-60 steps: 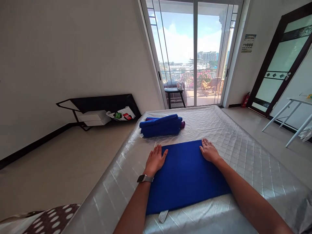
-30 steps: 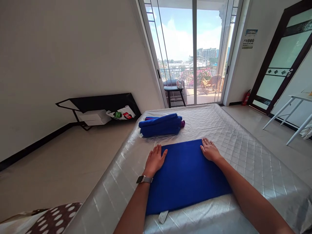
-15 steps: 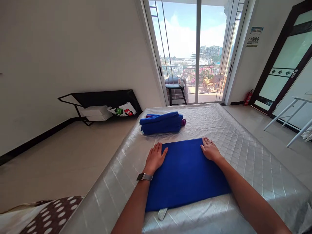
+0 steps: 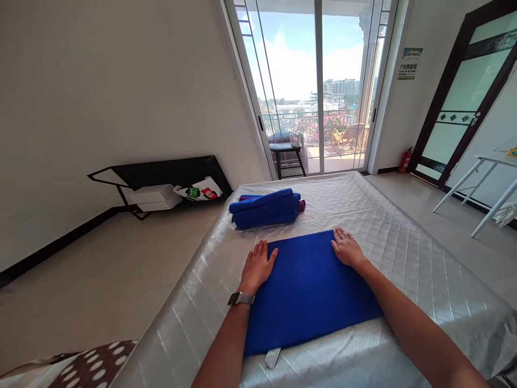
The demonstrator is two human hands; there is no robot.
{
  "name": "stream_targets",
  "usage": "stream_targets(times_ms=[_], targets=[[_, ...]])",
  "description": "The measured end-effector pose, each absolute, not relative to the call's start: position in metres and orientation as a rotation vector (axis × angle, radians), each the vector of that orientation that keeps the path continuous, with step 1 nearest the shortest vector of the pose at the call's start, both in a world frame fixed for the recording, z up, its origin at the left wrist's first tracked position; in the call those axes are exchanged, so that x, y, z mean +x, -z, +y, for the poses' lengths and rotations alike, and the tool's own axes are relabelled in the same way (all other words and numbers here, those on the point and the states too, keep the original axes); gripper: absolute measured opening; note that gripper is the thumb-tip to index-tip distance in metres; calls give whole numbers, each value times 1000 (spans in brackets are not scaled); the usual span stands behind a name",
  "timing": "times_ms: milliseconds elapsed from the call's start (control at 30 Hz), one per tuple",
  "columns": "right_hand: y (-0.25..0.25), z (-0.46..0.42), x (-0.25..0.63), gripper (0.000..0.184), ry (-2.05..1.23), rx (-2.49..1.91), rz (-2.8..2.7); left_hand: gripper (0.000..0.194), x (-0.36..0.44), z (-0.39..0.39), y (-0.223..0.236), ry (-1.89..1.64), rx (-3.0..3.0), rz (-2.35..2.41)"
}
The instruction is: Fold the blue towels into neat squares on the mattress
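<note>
A folded blue cloth [image 4: 307,291], perhaps a towel, lies flat on the silvery quilted mattress [image 4: 407,253], a pale tag sticking out at its near edge. On its far left corner rests my left hand [image 4: 258,265], open with the fingers flat; a watch [image 4: 241,298] is on that wrist. My right hand [image 4: 346,248] lies open along the far right corner, fingers stretched forward. Beyond the cloth, rolled blue cloths [image 4: 266,209] are piled together, with a purple roll [image 4: 302,206] showing from beneath.
Left of the mattress, a black rack [image 4: 161,172] by the wall holds white boxes [image 4: 155,197] and a printed bag [image 4: 202,189]. A stool [image 4: 286,148] stands near the glass sliding door [image 4: 321,97]. At right are a white table [image 4: 495,160] and a fire extinguisher [image 4: 405,160]. Polka-dot fabric [image 4: 95,364] is at lower left.
The view has turned slightly, so the room shifts a little left in the picture. Both hands stay flat on the blue cloth, which looks the same.
</note>
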State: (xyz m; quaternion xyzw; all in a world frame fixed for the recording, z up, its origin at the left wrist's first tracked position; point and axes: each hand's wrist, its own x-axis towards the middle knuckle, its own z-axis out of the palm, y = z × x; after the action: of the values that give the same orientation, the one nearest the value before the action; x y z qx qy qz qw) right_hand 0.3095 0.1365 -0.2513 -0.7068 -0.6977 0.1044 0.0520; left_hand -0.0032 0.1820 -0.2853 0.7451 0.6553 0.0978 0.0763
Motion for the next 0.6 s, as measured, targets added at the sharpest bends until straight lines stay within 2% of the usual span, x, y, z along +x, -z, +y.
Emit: stream_targets(times_ms=[433, 600], targets=[[253, 138, 310, 62, -357, -2119, -2113, 75, -2, 178, 277, -231, 2252, 1982], [252, 138, 310, 63, -384, -2115, -2090, 71, -1, 174, 274, -262, 2443, 2027]])
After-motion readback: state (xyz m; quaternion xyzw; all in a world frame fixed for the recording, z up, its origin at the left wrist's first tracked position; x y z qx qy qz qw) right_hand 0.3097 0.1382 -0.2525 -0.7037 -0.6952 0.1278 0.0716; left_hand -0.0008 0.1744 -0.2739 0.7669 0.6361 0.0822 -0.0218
